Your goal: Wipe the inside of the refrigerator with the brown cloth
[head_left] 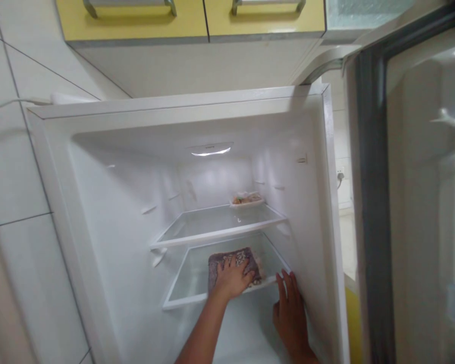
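Inside an open fridge, a folded brown patterned cloth (pixel 216 263) lies on the lower glass shelf (pixel 189 270). My left hand (pixel 233 278) rests on top of the cloth with its fingers spread. At the right front corner of that same shelf is my right hand (pixel 290 308), fingers stretched upward, with the fingertips at the shelf's white edge. Nothing shows in its grasp.
Above is another glass shelf (pixel 212 222), bearing a wrapped food tray (pixel 247 199) at its back right. The fridge door (pixel 371 202) stands open on the right. Yellow cabinets (pixel 136 23) hang overhead, and a tiled wall (pixel 18 177) is at left.
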